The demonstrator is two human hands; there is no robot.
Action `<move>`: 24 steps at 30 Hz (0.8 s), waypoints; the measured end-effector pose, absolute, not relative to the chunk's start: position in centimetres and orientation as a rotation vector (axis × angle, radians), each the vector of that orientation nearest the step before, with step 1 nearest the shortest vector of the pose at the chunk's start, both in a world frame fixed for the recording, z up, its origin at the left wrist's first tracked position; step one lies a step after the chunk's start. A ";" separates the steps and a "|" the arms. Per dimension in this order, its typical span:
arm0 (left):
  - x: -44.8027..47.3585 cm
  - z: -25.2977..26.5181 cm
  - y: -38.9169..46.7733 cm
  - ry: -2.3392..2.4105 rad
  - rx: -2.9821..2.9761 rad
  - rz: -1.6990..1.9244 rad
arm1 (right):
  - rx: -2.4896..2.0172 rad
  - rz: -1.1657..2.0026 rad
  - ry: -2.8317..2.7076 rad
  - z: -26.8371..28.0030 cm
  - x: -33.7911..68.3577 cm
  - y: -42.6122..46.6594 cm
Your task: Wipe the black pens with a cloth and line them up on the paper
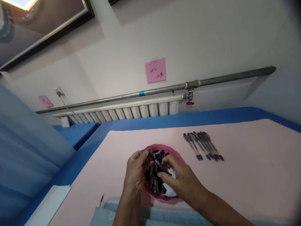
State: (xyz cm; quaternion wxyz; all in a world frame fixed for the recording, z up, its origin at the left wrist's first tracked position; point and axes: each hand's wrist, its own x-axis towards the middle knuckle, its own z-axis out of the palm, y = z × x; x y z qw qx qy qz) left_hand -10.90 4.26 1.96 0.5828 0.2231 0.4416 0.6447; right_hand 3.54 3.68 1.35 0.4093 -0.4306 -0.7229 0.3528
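My left hand (pixel 137 168) pinches the upper end of a black and clear pen (pixel 157 161) between thumb and fingers. My right hand (pixel 175 174) closes on the pen's lower end, with thumb and index finger around it. Both hands are above a pink basket (pixel 161 198) with a wavy rim. Many small black pen parts (pixel 155 185), which look like caps, fill the basket, and a crumpled white bag or tissue (pixel 170 190) lies at its right side. Beyond the right hand, several black-ended pens (pixel 204 146) lie side by side in a slanted row.
A pink sheet (pixel 254 175) covers the blue-edged table (pixel 188 120). A thin pen refill (pixel 101 200) lies near the light-blue cloth (pixel 105 215) in front. White paper (pixel 47 205) is at the left, by a blue curtain (pixel 25 150). Behind stand a radiator (pixel 141 110) and pipe (pixel 164 89).
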 end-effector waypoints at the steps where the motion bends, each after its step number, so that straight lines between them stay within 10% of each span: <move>1: -10.9 2.0 4.2 1.030 0.524 1.499 | -1.086 0.876 -1.826 1.3 3.5 3.7; 24: -11.4 2.1 4.3 1.091 0.561 1.501 | -1.058 1.019 -1.863 0.2 3.4 4.1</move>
